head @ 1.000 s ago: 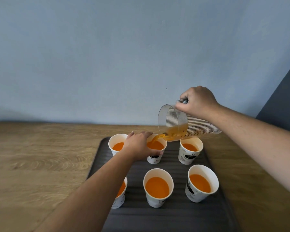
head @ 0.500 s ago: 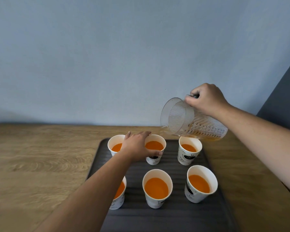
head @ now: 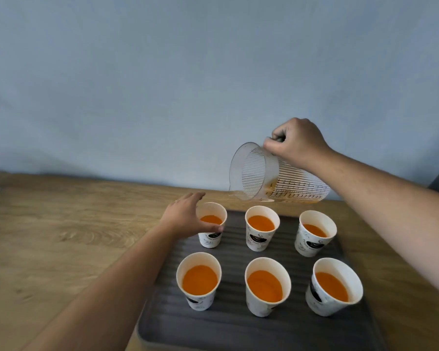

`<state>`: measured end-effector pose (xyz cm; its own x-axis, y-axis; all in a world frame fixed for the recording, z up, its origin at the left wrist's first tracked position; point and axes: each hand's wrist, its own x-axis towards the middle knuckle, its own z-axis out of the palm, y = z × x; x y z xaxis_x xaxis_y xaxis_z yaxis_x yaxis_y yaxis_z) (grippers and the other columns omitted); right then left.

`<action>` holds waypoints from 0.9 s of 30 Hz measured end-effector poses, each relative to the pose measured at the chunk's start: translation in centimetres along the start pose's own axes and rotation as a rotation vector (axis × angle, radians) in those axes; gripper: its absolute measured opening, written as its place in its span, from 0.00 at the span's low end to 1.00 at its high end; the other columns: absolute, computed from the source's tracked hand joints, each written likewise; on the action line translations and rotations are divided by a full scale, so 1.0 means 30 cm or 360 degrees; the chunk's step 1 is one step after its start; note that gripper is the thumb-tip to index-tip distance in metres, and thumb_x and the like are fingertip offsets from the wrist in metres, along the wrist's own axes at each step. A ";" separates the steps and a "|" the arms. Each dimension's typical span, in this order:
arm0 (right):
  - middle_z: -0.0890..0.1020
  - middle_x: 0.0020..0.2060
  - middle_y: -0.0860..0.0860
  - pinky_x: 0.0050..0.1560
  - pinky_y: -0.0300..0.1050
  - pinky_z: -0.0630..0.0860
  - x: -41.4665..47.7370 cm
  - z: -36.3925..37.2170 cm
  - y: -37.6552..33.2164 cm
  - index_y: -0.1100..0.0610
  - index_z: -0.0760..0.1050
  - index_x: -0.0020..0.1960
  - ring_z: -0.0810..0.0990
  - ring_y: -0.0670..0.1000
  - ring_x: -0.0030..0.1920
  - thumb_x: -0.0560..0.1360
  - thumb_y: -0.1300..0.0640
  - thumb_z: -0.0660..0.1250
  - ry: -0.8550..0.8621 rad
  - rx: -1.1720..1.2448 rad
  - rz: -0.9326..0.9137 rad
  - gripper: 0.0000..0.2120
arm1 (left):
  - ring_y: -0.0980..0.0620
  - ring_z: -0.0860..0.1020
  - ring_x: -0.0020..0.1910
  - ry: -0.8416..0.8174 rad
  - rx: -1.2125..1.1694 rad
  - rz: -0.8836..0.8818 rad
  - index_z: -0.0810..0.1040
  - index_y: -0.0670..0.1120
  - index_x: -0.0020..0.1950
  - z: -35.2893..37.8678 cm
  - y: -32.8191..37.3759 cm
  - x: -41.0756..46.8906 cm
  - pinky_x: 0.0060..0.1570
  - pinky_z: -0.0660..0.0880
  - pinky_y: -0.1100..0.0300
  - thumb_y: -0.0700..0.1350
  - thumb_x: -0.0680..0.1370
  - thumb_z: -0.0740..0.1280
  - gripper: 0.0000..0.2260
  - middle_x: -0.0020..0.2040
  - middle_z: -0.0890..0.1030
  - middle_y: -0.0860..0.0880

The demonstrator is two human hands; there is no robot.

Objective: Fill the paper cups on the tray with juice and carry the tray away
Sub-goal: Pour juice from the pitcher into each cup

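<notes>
Now the six paper cups all have orange juice in them, and they sit in two rows of three on the dark tray (head: 238,333). The back left cup (head: 211,225), at about 11 o'clock on the tray, is the least full. The back middle cup (head: 261,231) looks fuller now than it did a second ago, when juice was running into it.

That pour has stopped. The clear jug (head: 274,177) has lifted up and away, and it hangs tipped on its side above the back edge of the tray, near 12 o'clock. Only a tiny bit of juice is left low inside it, and I see no stream coming out of the spout.

The right hand (head: 298,143) is closed tight around the jug handle. The left hand (head: 188,217) has let go of the middle cup and slid over to the back left cup. Its thumb touches the front of that cup and its fingers are spread wide past the far side, so it is not gripping yet.

I think the back left cup gets topped up next, but the jug may not have enough. After that, the tray on the wooden table (head: 61,236) can be carried off.
</notes>
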<state>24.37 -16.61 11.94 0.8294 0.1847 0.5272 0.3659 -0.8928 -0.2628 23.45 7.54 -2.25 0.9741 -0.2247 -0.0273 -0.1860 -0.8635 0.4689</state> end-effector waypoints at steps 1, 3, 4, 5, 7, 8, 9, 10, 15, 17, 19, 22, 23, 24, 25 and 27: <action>0.57 0.21 0.50 0.30 0.45 0.57 0.005 0.020 -0.014 0.56 0.56 0.23 0.56 0.51 0.27 0.68 0.56 0.65 -0.0024 -0.0011 -0.0014 0.21 | 0.50 0.68 0.69 -0.0017 -0.0020 -0.0015 0.61 0.51 0.74 0.009 -0.013 -0.004 0.67 0.67 0.47 0.68 0.60 0.73 0.48 0.73 0.67 0.52; 0.58 0.20 0.50 0.30 0.44 0.58 0.011 0.055 -0.036 0.57 0.57 0.23 0.57 0.51 0.27 0.68 0.56 0.65 -0.0070 -0.0040 -0.0042 0.21 | 0.50 0.69 0.69 -0.0040 -0.0056 -0.0026 0.61 0.51 0.74 0.028 -0.030 -0.008 0.66 0.68 0.46 0.67 0.60 0.74 0.48 0.72 0.68 0.52; 0.58 0.20 0.50 0.30 0.44 0.59 0.013 0.068 -0.046 0.57 0.57 0.23 0.57 0.51 0.27 0.68 0.56 0.64 -0.0089 -0.0061 -0.0059 0.21 | 0.49 0.69 0.68 -0.0042 -0.0066 -0.0023 0.61 0.51 0.74 0.036 -0.034 -0.009 0.65 0.69 0.46 0.67 0.61 0.74 0.47 0.72 0.68 0.51; 0.58 0.20 0.50 0.30 0.44 0.59 0.016 0.082 -0.056 0.57 0.57 0.23 0.57 0.52 0.26 0.68 0.55 0.64 -0.0109 -0.0083 -0.0078 0.21 | 0.49 0.70 0.67 -0.0034 -0.0080 -0.0017 0.62 0.52 0.73 0.043 -0.041 -0.009 0.65 0.70 0.46 0.66 0.61 0.74 0.45 0.71 0.70 0.51; 0.59 0.20 0.51 0.30 0.44 0.58 0.019 0.104 -0.075 0.57 0.57 0.23 0.57 0.51 0.26 0.68 0.55 0.65 -0.0144 -0.0122 -0.0117 0.21 | 0.50 0.72 0.64 -0.0004 -0.0122 -0.0001 0.65 0.52 0.71 0.054 -0.053 -0.009 0.62 0.71 0.47 0.65 0.61 0.74 0.43 0.68 0.73 0.52; 0.59 0.20 0.50 0.30 0.43 0.58 0.020 0.113 -0.084 0.57 0.57 0.23 0.56 0.51 0.26 0.68 0.55 0.65 -0.0158 -0.0138 -0.0137 0.21 | 0.50 0.73 0.63 0.0011 -0.0140 0.0003 0.66 0.53 0.71 0.059 -0.057 -0.010 0.62 0.72 0.47 0.65 0.61 0.74 0.42 0.67 0.74 0.52; 0.59 0.20 0.50 0.30 0.43 0.58 0.021 0.121 -0.089 0.57 0.58 0.23 0.56 0.51 0.26 0.68 0.54 0.64 -0.0168 -0.0153 -0.0157 0.21 | 0.50 0.73 0.62 0.0024 -0.0147 0.0006 0.66 0.53 0.70 0.063 -0.059 -0.009 0.61 0.72 0.48 0.65 0.61 0.74 0.41 0.66 0.74 0.53; 0.59 0.20 0.50 0.30 0.43 0.58 0.022 0.128 -0.095 0.57 0.58 0.23 0.56 0.50 0.25 0.68 0.54 0.64 -0.0178 -0.0166 -0.0174 0.21 | 0.50 0.73 0.62 0.0036 -0.0146 0.0010 0.66 0.53 0.70 0.066 -0.061 -0.008 0.60 0.73 0.48 0.65 0.61 0.74 0.41 0.66 0.75 0.53; 0.61 0.20 0.51 0.30 0.43 0.59 0.030 0.143 -0.109 0.56 0.60 0.23 0.58 0.50 0.25 0.69 0.53 0.64 -0.0204 -0.0211 -0.0232 0.20 | 0.51 0.73 0.62 0.0065 -0.0144 0.0026 0.66 0.54 0.70 0.071 -0.065 -0.007 0.60 0.73 0.48 0.65 0.63 0.74 0.39 0.66 0.75 0.53; 0.61 0.19 0.50 0.29 0.42 0.59 0.032 0.145 -0.117 0.56 0.60 0.22 0.58 0.50 0.25 0.69 0.53 0.64 -0.0214 -0.0236 -0.0257 0.21 | 0.50 0.73 0.62 0.0068 -0.0139 0.0030 0.66 0.54 0.70 0.070 -0.065 -0.009 0.60 0.72 0.48 0.65 0.63 0.74 0.39 0.66 0.75 0.53; 0.60 0.19 0.49 0.29 0.41 0.58 0.032 0.147 -0.122 0.56 0.60 0.22 0.58 0.50 0.24 0.69 0.53 0.64 -0.0218 -0.0250 -0.0271 0.22 | 0.51 0.73 0.63 0.0074 -0.0135 0.0035 0.66 0.55 0.70 0.070 -0.064 -0.010 0.61 0.72 0.48 0.65 0.63 0.74 0.38 0.66 0.75 0.53; 0.62 0.18 0.49 0.29 0.41 0.60 0.033 0.151 -0.121 0.55 0.61 0.21 0.59 0.49 0.24 0.70 0.53 0.64 -0.0225 -0.0236 -0.0268 0.22 | 0.51 0.72 0.64 0.0071 -0.0124 0.0032 0.66 0.54 0.70 0.068 -0.062 -0.011 0.62 0.71 0.48 0.65 0.64 0.74 0.39 0.67 0.74 0.53; 0.62 0.18 0.49 0.29 0.41 0.60 0.033 0.152 -0.120 0.55 0.62 0.21 0.59 0.49 0.24 0.70 0.53 0.64 -0.0223 -0.0231 -0.0264 0.21 | 0.51 0.72 0.64 0.0069 -0.0120 0.0029 0.66 0.54 0.70 0.069 -0.062 -0.010 0.63 0.70 0.48 0.65 0.64 0.74 0.39 0.67 0.74 0.53; 0.62 0.19 0.49 0.29 0.41 0.60 0.033 0.154 -0.119 0.55 0.61 0.21 0.59 0.49 0.24 0.70 0.53 0.64 -0.0220 -0.0230 -0.0259 0.21 | 0.51 0.72 0.65 0.0065 -0.0117 0.0025 0.65 0.54 0.70 0.068 -0.062 -0.010 0.63 0.70 0.48 0.65 0.63 0.74 0.39 0.67 0.74 0.53; 0.61 0.19 0.49 0.29 0.41 0.59 0.032 0.155 -0.119 0.56 0.60 0.21 0.59 0.50 0.24 0.70 0.53 0.64 -0.0215 -0.0234 -0.0257 0.22 | 0.51 0.71 0.65 0.0059 -0.0115 0.0020 0.65 0.54 0.71 0.068 -0.062 -0.009 0.63 0.70 0.48 0.65 0.63 0.73 0.40 0.68 0.73 0.53; 0.61 0.19 0.49 0.28 0.41 0.58 0.030 0.160 -0.118 0.56 0.60 0.21 0.58 0.50 0.24 0.70 0.53 0.64 -0.0212 -0.0249 -0.0261 0.22 | 0.50 0.71 0.66 0.0049 -0.0118 0.0011 0.64 0.55 0.71 0.068 -0.061 -0.009 0.63 0.70 0.47 0.66 0.63 0.73 0.41 0.69 0.73 0.53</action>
<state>25.84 -11.32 9.46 0.8164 0.3753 0.4389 0.4389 -0.8972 -0.0492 23.28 8.27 -4.90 0.9764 -0.2158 0.0026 -0.1840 -0.8259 0.5329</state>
